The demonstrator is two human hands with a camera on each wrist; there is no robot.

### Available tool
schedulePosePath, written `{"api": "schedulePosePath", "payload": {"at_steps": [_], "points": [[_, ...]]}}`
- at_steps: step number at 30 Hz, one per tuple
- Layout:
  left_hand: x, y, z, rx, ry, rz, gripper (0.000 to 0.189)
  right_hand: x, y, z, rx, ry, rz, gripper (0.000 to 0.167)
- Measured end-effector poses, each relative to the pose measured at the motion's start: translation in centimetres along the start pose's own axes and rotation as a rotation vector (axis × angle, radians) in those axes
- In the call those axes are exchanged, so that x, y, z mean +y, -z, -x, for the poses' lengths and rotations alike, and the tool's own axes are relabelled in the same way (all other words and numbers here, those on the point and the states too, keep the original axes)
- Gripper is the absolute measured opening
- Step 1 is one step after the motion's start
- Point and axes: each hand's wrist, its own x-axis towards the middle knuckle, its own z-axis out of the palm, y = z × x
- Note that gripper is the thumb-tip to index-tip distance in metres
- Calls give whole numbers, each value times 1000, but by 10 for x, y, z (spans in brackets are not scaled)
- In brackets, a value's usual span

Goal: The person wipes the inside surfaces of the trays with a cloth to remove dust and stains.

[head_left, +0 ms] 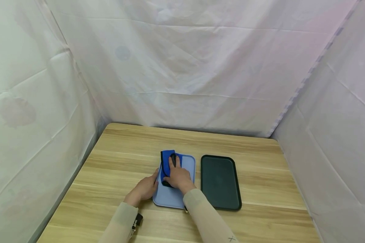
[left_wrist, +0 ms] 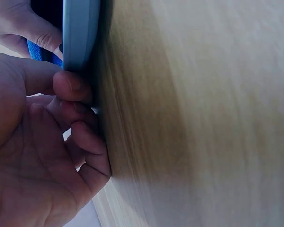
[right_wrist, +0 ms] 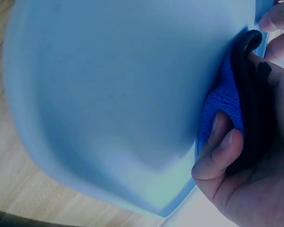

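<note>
A light blue tray [head_left: 168, 199] lies on the wooden table, a folded blue cloth [head_left: 167, 157] with black edging on its upper left part. My right hand [head_left: 178, 176] presses the cloth down on the tray, index and middle fingers stretched forward over it. In the right wrist view, the outer fingers [right_wrist: 221, 151] of that hand curl against the cloth [right_wrist: 222, 104]. At the tray's left side, my left hand [head_left: 146, 187] holds the rim. The left wrist view shows its fingertips right at the tray wall [left_wrist: 80, 38], with the other fingers bent against the tabletop.
A dark green tray [head_left: 220, 182] lies flat just right of the light blue one, a narrow gap between them. Around them spreads the wood-grain table [head_left: 115, 152]. Pale hanging sheets [head_left: 182, 67] enclose it at the back and on both sides.
</note>
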Motion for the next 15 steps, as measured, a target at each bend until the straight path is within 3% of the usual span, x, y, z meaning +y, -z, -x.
{"api": "schedulePosePath", "payload": {"at_steps": [15], "points": [[-1, 0, -1, -3, -22, -20, 60, -4, -4, 1, 5, 14, -6, 96]]}}
